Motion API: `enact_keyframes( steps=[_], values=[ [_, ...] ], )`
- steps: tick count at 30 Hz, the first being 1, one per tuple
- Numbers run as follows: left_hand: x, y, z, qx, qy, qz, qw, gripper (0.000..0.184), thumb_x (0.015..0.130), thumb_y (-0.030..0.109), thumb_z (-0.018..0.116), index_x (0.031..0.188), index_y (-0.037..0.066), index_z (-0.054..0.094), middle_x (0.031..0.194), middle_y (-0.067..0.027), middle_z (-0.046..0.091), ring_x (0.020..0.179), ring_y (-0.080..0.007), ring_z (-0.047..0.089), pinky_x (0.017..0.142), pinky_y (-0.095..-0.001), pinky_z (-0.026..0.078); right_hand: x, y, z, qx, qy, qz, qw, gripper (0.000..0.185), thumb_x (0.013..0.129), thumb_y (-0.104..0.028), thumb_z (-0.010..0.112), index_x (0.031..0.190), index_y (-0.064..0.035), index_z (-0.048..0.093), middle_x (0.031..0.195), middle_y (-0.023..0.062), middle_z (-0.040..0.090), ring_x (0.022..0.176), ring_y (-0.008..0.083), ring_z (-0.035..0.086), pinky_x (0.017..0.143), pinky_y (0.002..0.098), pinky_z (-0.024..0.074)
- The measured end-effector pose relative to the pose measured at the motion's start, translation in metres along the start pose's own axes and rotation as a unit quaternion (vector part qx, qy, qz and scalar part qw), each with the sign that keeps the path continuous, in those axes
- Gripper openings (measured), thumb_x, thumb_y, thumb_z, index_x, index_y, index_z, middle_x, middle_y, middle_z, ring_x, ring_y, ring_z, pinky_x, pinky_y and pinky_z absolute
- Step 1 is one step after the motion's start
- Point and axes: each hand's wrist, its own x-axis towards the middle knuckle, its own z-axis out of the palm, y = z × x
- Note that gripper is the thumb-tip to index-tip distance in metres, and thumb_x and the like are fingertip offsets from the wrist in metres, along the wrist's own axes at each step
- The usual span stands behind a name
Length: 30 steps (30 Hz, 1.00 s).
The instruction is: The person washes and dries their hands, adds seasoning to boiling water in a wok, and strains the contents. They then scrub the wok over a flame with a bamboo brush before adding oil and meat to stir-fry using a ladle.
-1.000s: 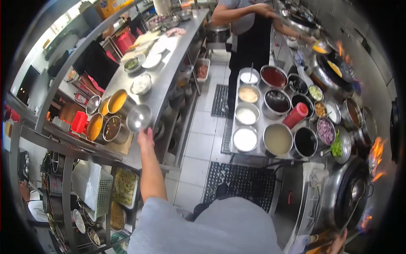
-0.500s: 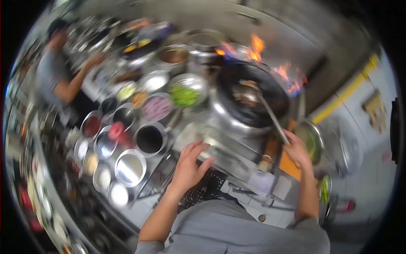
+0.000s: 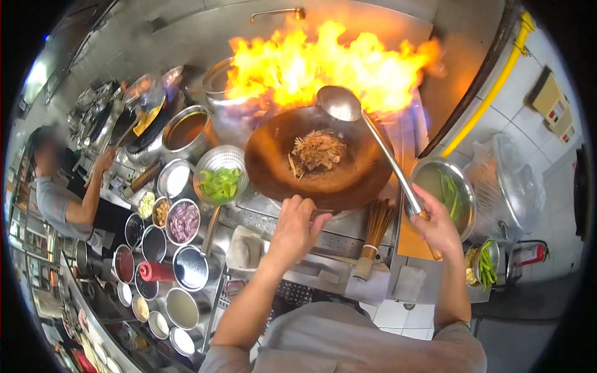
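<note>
A dark wok [image 3: 367, 180] is tilted over the stove, with brown shredded food [image 3: 317, 153] in its middle. Tall orange flames [image 3: 329, 65] rise behind its far rim. My left hand [image 3: 295, 231] is closed at the near rim, its fingers curled against the edge. In my right hand [image 3: 437, 225] is the wooden end of a long ladle [image 3: 390, 152], gripped by closed fingers. The empty-looking bowl of the ladle is up over the wok's far right side, clear of the food.
A bamboo brush [image 3: 377, 231] and folded cloth [image 3: 245, 247] lie before the wok. To the left are a strainer with green pieces [image 3: 220, 180], sauce pots [image 3: 183, 308] and a co-worker [image 3: 65, 202]. A pot with greens [image 3: 444, 193] stands at right.
The view has turned to the stove. Flames have grown large, and the ladle has risen from the food. My left hand, which held a metal bowl earlier, has moved from open to closed at the wok's rim.
</note>
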Motion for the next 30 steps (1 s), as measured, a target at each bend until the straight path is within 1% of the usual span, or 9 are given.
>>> enact_keyframes(
  steps=[1,5,6,8,10,13,15,20,30],
  values=[
    [0.003,-0.007,0.006,0.006,-0.002,0.003,1.0,0.027,0.087,0.018,0.077,0.086,0.001,0.056,0.086,-0.0171,0.053,0.083,-0.0379,0.051,0.073,-0.0468,0.042,0.004,0.002,0.008,-0.001,0.017,-0.042,0.999,0.071,0.091,0.002,0.061,0.155,-0.0166,0.039,0.086,0.0028,0.059,0.051,0.0069,0.049,0.044,0.0242,0.0389],
    [0.007,-0.018,0.019,0.016,0.014,0.016,1.0,0.028,0.087,0.022,0.076,0.087,0.001,0.057,0.086,-0.0173,0.054,0.086,-0.0393,0.053,0.075,-0.0472,0.045,0.015,0.011,0.01,0.171,-0.025,-0.029,0.985,0.069,0.09,0.001,0.06,0.154,-0.0156,0.039,0.066,-0.0023,0.052,0.045,0.0064,0.046,0.039,0.0225,0.0353],
    [0.007,-0.02,0.019,0.004,0.019,0.018,1.0,0.029,0.086,0.024,0.076,0.088,0.002,0.058,0.088,-0.0173,0.055,0.089,-0.0394,0.054,0.077,-0.0476,0.046,0.02,0.019,0.014,0.248,-0.047,-0.036,0.967,0.068,0.09,0.001,0.057,0.154,-0.0133,0.037,0.069,-0.0012,0.053,0.044,0.0064,0.046,0.038,0.0225,0.0359],
    [0.004,-0.021,0.01,-0.012,0.001,-0.01,1.0,0.03,0.085,0.026,0.078,0.097,0.003,0.063,0.1,-0.0177,0.06,0.099,-0.0394,0.058,0.085,-0.0476,0.048,0.022,0.027,0.038,0.125,0.008,-0.049,0.991,0.066,0.091,0.0,0.054,0.154,-0.0106,0.035,0.07,-0.0002,0.053,0.042,0.0062,0.045,0.038,0.0206,0.0369],
    [-0.005,-0.018,-0.014,0.024,0.096,0.033,0.995,0.038,0.083,0.027,0.08,0.11,0.004,0.066,0.116,-0.0186,0.061,0.113,-0.0397,0.058,0.096,-0.0465,0.049,0.02,0.033,0.056,0.134,0.011,-0.064,0.989,0.066,0.092,-0.001,0.055,0.154,-0.0093,0.034,0.072,0.0005,0.053,0.042,0.006,0.045,0.038,0.02,0.0372],
    [-0.043,-0.056,-0.061,0.054,0.107,-0.074,0.99,0.045,0.082,0.026,0.082,0.119,0.005,0.066,0.129,-0.0194,0.059,0.124,-0.0395,0.056,0.103,-0.0473,0.047,0.01,0.036,0.06,0.266,-0.036,-0.045,0.962,0.069,0.092,-0.004,0.058,0.155,-0.0084,0.03,0.072,0.0013,0.053,0.04,0.0067,0.044,0.036,0.0204,0.0375],
    [-0.077,-0.093,-0.104,0.122,0.174,-0.158,0.964,0.04,0.082,0.021,0.081,0.116,0.005,0.068,0.127,-0.0209,0.061,0.118,-0.0394,0.059,0.099,-0.0474,0.05,0.007,0.029,0.078,0.224,-0.029,-0.062,0.972,0.074,0.093,-0.008,0.062,0.157,-0.0085,0.024,0.069,0.0015,0.052,0.038,0.0079,0.044,0.033,0.0214,0.0381],
    [-0.153,-0.185,-0.187,0.172,0.275,-0.349,0.879,0.025,0.088,0.019,0.075,0.105,0.002,0.069,0.1,-0.0184,0.067,0.094,-0.034,0.067,0.083,-0.042,0.052,-0.001,-0.026,0.122,0.447,-0.131,-0.036,0.884,0.076,0.091,-0.004,0.056,0.158,-0.0069,0.019,0.076,0.0076,0.048,0.039,0.0096,0.046,0.034,0.0238,0.0424],
    [-0.159,-0.174,-0.192,0.077,0.187,-0.383,0.901,0.022,0.089,0.019,0.074,0.1,0.0,0.07,0.094,-0.0191,0.071,0.086,-0.0347,0.07,0.077,-0.0418,0.055,-0.002,-0.083,0.198,0.444,-0.23,-0.006,0.866,0.082,0.087,-0.007,0.065,0.156,-0.0081,0.021,0.073,0.0084,0.05,0.037,0.0116,0.043,0.033,0.026,0.037]
  ],
)
